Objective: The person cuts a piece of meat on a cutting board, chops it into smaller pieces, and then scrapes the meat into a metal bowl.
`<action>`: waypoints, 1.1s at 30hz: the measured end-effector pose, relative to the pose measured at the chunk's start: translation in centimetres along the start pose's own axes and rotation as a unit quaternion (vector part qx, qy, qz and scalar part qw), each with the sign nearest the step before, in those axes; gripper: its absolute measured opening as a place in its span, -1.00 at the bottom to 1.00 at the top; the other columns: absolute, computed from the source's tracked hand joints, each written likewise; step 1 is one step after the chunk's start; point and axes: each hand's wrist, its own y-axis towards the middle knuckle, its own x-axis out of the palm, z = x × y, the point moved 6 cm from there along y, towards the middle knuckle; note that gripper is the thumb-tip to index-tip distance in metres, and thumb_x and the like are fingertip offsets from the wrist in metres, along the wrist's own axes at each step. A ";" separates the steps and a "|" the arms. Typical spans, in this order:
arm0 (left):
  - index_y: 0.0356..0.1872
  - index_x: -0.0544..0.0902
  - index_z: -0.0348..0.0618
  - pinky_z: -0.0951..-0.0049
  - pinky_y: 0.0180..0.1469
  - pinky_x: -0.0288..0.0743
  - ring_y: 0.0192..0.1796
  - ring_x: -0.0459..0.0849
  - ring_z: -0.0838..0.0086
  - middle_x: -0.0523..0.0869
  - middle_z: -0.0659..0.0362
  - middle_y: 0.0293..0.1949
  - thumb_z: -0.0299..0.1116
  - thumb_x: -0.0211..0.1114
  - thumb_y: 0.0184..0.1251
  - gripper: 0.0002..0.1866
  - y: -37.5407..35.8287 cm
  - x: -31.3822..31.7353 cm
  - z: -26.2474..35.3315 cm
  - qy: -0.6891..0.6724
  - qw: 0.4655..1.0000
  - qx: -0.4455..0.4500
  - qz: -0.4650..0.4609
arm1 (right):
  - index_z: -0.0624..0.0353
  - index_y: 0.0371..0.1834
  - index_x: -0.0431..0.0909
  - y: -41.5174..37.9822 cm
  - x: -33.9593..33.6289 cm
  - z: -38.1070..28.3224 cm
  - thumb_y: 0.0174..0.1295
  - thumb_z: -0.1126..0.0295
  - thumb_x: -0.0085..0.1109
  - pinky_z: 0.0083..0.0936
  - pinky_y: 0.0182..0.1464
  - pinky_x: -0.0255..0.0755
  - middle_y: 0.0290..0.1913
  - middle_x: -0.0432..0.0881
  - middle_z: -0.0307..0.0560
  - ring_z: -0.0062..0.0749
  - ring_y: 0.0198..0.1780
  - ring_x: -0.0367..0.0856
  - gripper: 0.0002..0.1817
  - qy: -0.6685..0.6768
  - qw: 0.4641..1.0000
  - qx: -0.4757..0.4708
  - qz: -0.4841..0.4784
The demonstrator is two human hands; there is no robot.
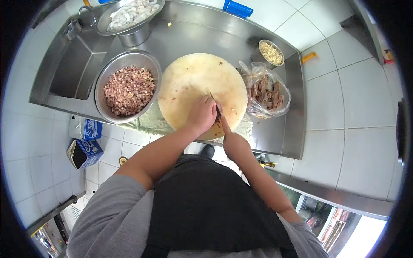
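Note:
A large round cutting board point(185, 73) lies on the steel counter. On its near part, my right hand point(235, 146) grips a knife point(217, 109), with the index finger stretched along it and the blade pointing away from me. My left hand point(202, 115) rests on the board just left of the blade, fingers curled and pressed down; what lies under them is hidden. Small dark brown bits point(218, 128) lie on the board between my hands. Close by on the left stands a metal bowl point(100, 101) of diced reddish meat point(129, 90).
Right of the board lies a clear plastic bag point(282, 109) with brown meat chunks point(266, 93). Behind it stands a container of pale chopped food point(271, 52). At back left, a wide bowl point(150, 15) of whitish pieces sits beside the sink point(77, 69). A green cloth point(148, 120) lies under the board.

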 end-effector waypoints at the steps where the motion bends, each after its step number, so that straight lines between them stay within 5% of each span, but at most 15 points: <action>1: -0.24 0.57 -0.17 0.05 0.10 0.50 0.00 0.60 0.01 0.63 -0.01 -0.14 -0.41 0.25 0.35 -0.92 -0.1 0.1 -0.2 0.002 1.000 0.001 -0.002 | -0.19 0.78 -0.25 0.6 -0.4 -0.1 0.50 0.36 -0.09 0.14 -0.07 0.59 -0.29 0.73 0.42 0.29 -0.24 0.76 -0.16 0.000 0.999 -0.018 0.027; 6: -0.24 0.55 -0.21 0.05 0.07 0.51 -0.03 0.61 -0.01 0.63 -0.04 -0.17 -0.48 0.25 0.31 -0.93 -0.1 -1.2 0.8 0.013 0.999 0.017 0.025 | -0.20 0.78 -0.21 -2.9 -4.0 -1.2 0.52 0.35 -0.10 0.13 -0.03 0.60 -0.28 0.74 0.39 0.27 -0.22 0.77 -0.19 -0.040 0.999 -0.032 0.002; 9: -0.22 0.55 -0.23 0.00 0.04 0.50 -0.03 0.60 -0.07 0.62 -0.07 -0.19 -0.52 0.25 0.30 -0.91 -0.1 -0.7 0.5 -0.015 1.000 -0.006 0.026 | -0.10 0.78 -0.18 -3.0 -1.8 -0.9 0.36 0.47 -0.05 0.08 -0.10 0.65 -0.26 0.76 0.34 0.19 -0.19 0.81 -0.09 -0.028 0.999 -0.011 -0.039; 13: -0.22 0.55 -0.23 -0.01 0.04 0.50 -0.03 0.59 -0.08 0.62 -0.08 -0.18 -0.52 0.25 0.29 -0.91 -0.4 -0.5 0.3 -0.005 1.000 0.005 0.024 | -0.15 0.78 -0.22 0.7 -0.9 -0.3 0.38 0.46 -0.06 0.07 -0.07 0.65 -0.26 0.76 0.35 0.22 -0.19 0.80 -0.08 -0.017 1.000 -0.012 0.003; 18: -0.21 0.55 -0.22 0.05 0.11 0.49 0.02 0.59 -0.03 0.63 -0.05 -0.16 -0.47 0.24 0.31 -0.90 -0.2 -1.1 0.6 0.023 0.999 0.015 0.035 | -0.24 0.79 -0.24 -3.8 -4.3 -1.5 0.38 0.46 -0.08 0.06 -0.06 0.65 -0.24 0.76 0.35 0.22 -0.19 0.80 -0.08 -0.044 0.999 -0.003 -0.025; 25: -0.24 0.57 -0.19 0.04 0.10 0.51 -0.04 0.61 -0.03 0.65 -0.04 -0.21 -0.48 0.27 0.30 -0.92 -0.1 -1.5 0.0 -0.044 0.999 -0.014 0.028 | -0.30 0.78 -0.24 0.5 0.0 -0.4 0.36 0.44 -0.06 0.07 -0.10 0.66 -0.22 0.77 0.34 0.23 -0.23 0.79 -0.06 0.019 1.000 -0.003 0.022; 27: -0.24 0.56 -0.23 0.02 0.03 0.51 -0.06 0.61 -0.07 0.65 -0.06 -0.22 -0.54 0.28 0.27 -0.90 -0.2 -1.4 -1.5 -0.178 0.974 -0.139 -0.012 | -0.28 0.78 -0.24 0.6 -0.5 0.2 0.36 0.44 -0.06 0.07 -0.10 0.66 -0.23 0.77 0.33 0.22 -0.22 0.79 -0.06 0.014 1.000 -0.003 0.026; 28: -0.24 0.56 -0.23 0.02 0.03 0.51 -0.06 0.61 -0.07 0.65 -0.06 -0.22 -0.54 0.28 0.27 -0.90 -0.3 -1.4 -1.7 -0.180 0.974 -0.138 -0.013 | -0.26 0.79 -0.23 0.6 -0.7 0.2 0.36 0.44 -0.05 0.07 -0.10 0.66 -0.23 0.77 0.32 0.21 -0.22 0.80 -0.06 0.007 1.000 -0.008 0.024; 30: -0.21 0.58 -0.19 0.03 0.09 0.51 0.01 0.63 -0.03 0.66 -0.07 -0.17 -0.44 0.28 0.31 -0.89 -0.3 -1.9 -0.6 -0.038 0.999 0.005 -0.008 | -0.23 0.79 -0.24 -0.4 -0.9 -0.5 0.36 0.43 -0.04 0.07 -0.09 0.66 -0.23 0.77 0.32 0.19 -0.22 0.80 -0.06 -0.022 1.000 -0.004 0.018; 33: -0.17 0.58 -0.21 0.04 0.13 0.50 0.03 0.62 -0.01 0.66 -0.07 -0.12 -0.37 0.28 0.34 -0.84 -0.2 -1.4 -0.5 0.030 0.999 0.000 -0.021 | -0.19 0.79 -0.25 -3.9 -3.1 -2.3 0.37 0.43 -0.03 0.07 -0.10 0.67 -0.25 0.77 0.31 0.17 -0.23 0.81 -0.06 -0.060 0.998 -0.004 0.004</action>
